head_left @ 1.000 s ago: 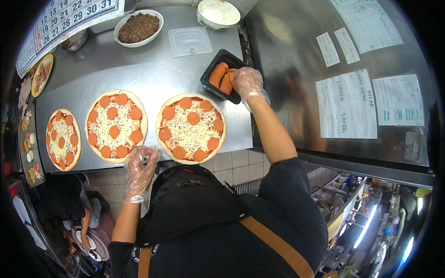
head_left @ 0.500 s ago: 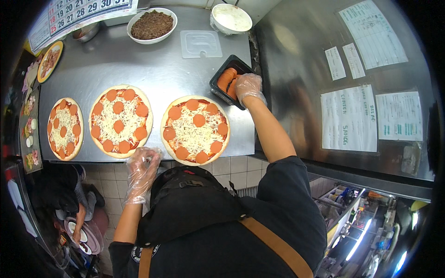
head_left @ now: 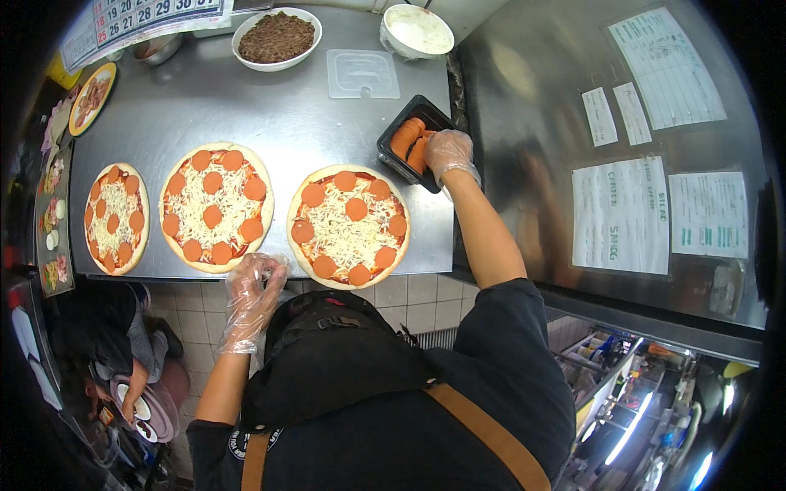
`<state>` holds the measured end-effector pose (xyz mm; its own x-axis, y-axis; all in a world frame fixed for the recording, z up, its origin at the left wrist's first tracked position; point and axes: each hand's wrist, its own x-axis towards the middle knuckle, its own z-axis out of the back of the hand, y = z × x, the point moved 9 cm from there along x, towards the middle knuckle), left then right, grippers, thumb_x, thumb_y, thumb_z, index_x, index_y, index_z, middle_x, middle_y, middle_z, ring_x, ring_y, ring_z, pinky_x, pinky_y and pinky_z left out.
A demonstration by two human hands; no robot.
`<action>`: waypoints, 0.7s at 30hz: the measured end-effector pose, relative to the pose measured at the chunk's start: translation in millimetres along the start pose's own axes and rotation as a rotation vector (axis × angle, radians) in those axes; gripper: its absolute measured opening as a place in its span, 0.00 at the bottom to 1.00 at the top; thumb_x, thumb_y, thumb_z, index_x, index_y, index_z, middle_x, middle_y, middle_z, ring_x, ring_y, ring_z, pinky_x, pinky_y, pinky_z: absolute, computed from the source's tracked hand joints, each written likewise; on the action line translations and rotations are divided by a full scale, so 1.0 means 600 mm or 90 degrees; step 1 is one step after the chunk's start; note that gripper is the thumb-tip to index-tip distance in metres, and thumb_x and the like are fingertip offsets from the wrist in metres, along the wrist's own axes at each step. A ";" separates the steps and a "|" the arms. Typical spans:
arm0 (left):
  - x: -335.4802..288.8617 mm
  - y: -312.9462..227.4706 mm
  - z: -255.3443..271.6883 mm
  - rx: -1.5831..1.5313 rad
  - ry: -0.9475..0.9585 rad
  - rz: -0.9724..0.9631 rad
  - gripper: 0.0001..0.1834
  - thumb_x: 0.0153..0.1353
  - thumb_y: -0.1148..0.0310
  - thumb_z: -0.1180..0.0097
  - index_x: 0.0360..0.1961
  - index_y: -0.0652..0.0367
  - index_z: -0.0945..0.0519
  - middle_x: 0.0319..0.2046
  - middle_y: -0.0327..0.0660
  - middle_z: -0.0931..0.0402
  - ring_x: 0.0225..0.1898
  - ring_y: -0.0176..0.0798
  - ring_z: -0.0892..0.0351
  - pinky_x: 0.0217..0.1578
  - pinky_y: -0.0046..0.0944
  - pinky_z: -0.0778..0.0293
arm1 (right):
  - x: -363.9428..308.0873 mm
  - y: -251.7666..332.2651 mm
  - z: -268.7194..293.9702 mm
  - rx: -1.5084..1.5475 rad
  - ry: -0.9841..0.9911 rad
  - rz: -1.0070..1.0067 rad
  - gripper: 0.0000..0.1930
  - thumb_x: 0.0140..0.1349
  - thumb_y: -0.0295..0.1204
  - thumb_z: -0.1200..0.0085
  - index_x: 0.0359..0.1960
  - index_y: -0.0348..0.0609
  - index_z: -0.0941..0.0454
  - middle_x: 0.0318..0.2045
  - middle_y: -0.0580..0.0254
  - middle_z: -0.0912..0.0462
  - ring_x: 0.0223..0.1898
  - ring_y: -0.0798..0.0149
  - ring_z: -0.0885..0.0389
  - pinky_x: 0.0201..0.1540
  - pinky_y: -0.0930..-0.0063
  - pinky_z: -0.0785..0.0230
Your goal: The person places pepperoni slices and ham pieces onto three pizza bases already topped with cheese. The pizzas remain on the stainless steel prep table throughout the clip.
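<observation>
Both my hands wear clear plastic gloves. My right hand [head_left: 450,154] reaches into a black plastic tub [head_left: 395,164], its fingers closed at the sliced pepperoni [head_left: 406,137] stacked there; the fingertips are partly hidden. My left hand [head_left: 255,296] is curled at the counter's front edge, thumb near the fingers, and whatever may be in it does not show. Between my hands lies a round pizza [head_left: 350,237] with shredded cheese, red sauce and pepperoni. To its left are a second pizza [head_left: 216,184] and a smaller-looking third pizza [head_left: 115,200], topped alike.
Along the back of the steel counter [head_left: 213,94] stand a bowl of brown crumbled meat [head_left: 277,39], a clear lid [head_left: 363,74] and a film-wrapped white bowl [head_left: 417,31]. A yellow-rimmed plate [head_left: 92,98] is at left. A steel wall [head_left: 524,164] borders the right. Another person [head_left: 135,360] works lower left.
The view has shifted slightly. My right hand has drawn back a little within the tub, still at the pepperoni. My left hand stays curled at the counter edge. The pizzas keep their places.
</observation>
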<state>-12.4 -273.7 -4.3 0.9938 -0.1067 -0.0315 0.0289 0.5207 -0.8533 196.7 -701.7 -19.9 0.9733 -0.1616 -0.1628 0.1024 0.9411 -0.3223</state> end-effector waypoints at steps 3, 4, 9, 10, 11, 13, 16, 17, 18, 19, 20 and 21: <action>0.000 0.001 -0.003 -0.011 -0.005 -0.009 0.12 0.68 0.65 0.32 0.37 0.65 0.16 0.37 0.48 0.16 0.36 0.44 0.14 0.40 0.43 0.20 | -0.003 -0.001 0.011 0.010 -0.018 -0.014 0.17 0.72 0.39 0.49 0.45 0.47 0.08 0.46 0.51 0.08 0.52 0.51 0.09 0.55 0.58 0.19; -0.001 0.001 -0.003 -0.017 -0.007 -0.012 0.12 0.68 0.65 0.32 0.37 0.65 0.16 0.37 0.47 0.16 0.36 0.44 0.14 0.39 0.43 0.20 | -0.004 0.000 0.014 0.015 -0.031 -0.016 0.17 0.72 0.39 0.49 0.44 0.47 0.07 0.45 0.51 0.08 0.50 0.51 0.09 0.54 0.58 0.19; 0.002 0.003 0.002 -0.005 -0.011 0.008 0.11 0.67 0.66 0.32 0.37 0.65 0.16 0.36 0.47 0.17 0.37 0.44 0.14 0.40 0.43 0.21 | -0.045 -0.036 0.088 0.213 -0.249 -0.062 0.14 0.66 0.40 0.40 0.37 0.43 0.10 0.37 0.50 0.08 0.40 0.46 0.08 0.47 0.54 0.17; 0.003 0.003 0.002 0.000 -0.005 -0.004 0.11 0.68 0.66 0.32 0.38 0.65 0.16 0.38 0.47 0.16 0.37 0.43 0.14 0.39 0.42 0.20 | -0.065 -0.048 0.107 0.317 -0.273 -0.092 0.13 0.66 0.39 0.40 0.37 0.42 0.10 0.36 0.50 0.08 0.40 0.45 0.08 0.46 0.54 0.17; 0.003 0.003 0.003 -0.003 -0.003 -0.007 0.11 0.68 0.66 0.32 0.38 0.65 0.16 0.38 0.47 0.16 0.37 0.43 0.14 0.39 0.42 0.20 | -0.082 -0.058 0.114 0.423 -0.296 -0.121 0.13 0.65 0.38 0.39 0.37 0.41 0.11 0.36 0.50 0.08 0.39 0.45 0.08 0.46 0.54 0.17; 0.007 -0.002 0.004 -0.010 0.006 -0.015 0.11 0.68 0.66 0.32 0.38 0.65 0.16 0.38 0.47 0.16 0.37 0.43 0.14 0.39 0.42 0.20 | -0.116 -0.050 0.116 0.638 -0.268 -0.062 0.09 0.64 0.33 0.38 0.38 0.42 0.12 0.31 0.50 0.09 0.33 0.54 0.10 0.42 0.61 0.18; 0.010 -0.008 0.006 0.009 0.014 -0.013 0.11 0.68 0.65 0.33 0.38 0.65 0.16 0.38 0.46 0.16 0.37 0.44 0.14 0.40 0.42 0.20 | -0.185 0.016 0.113 0.765 -0.202 0.075 0.05 0.64 0.29 0.35 0.37 0.43 0.13 0.27 0.53 0.12 0.28 0.67 0.15 0.38 0.68 0.20; 0.011 -0.009 0.005 0.016 0.024 -0.015 0.11 0.68 0.65 0.33 0.39 0.64 0.16 0.39 0.46 0.16 0.37 0.43 0.14 0.41 0.42 0.20 | -0.215 0.053 0.133 0.686 -0.140 0.127 0.05 0.64 0.30 0.36 0.36 0.44 0.13 0.27 0.52 0.12 0.28 0.64 0.14 0.37 0.65 0.21; 0.012 -0.010 0.005 0.023 0.034 -0.017 0.11 0.68 0.65 0.33 0.39 0.64 0.16 0.39 0.46 0.16 0.37 0.43 0.14 0.41 0.42 0.20 | -0.234 0.091 0.122 0.580 -0.025 0.158 0.06 0.65 0.32 0.34 0.36 0.43 0.13 0.30 0.60 0.12 0.32 0.69 0.15 0.38 0.70 0.22; 0.016 -0.015 0.001 0.025 0.048 -0.026 0.11 0.69 0.65 0.33 0.39 0.64 0.15 0.39 0.46 0.16 0.37 0.43 0.14 0.41 0.42 0.20 | -0.251 0.116 0.093 0.578 0.072 0.151 0.08 0.65 0.35 0.34 0.34 0.45 0.14 0.30 0.57 0.12 0.31 0.65 0.14 0.38 0.66 0.22; 0.020 -0.016 -0.002 0.018 0.059 -0.024 0.11 0.69 0.65 0.33 0.39 0.64 0.15 0.39 0.46 0.16 0.38 0.43 0.14 0.41 0.42 0.20 | -0.268 0.144 0.075 0.598 0.143 0.159 0.08 0.65 0.34 0.34 0.32 0.43 0.14 0.29 0.55 0.12 0.31 0.62 0.14 0.38 0.63 0.21; 0.023 -0.017 -0.005 0.012 0.069 -0.023 0.11 0.69 0.65 0.33 0.39 0.64 0.15 0.39 0.46 0.16 0.38 0.43 0.14 0.41 0.42 0.20 | -0.284 0.166 0.079 0.589 0.098 0.220 0.08 0.64 0.34 0.34 0.32 0.43 0.14 0.28 0.56 0.12 0.30 0.60 0.14 0.38 0.62 0.22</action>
<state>0.5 -283.2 2.7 0.9747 -0.2158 -0.0583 0.0670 0.5310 -0.8447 50.8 -566.6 19.7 0.9492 0.1901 -0.2508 0.0017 0.7936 0.6084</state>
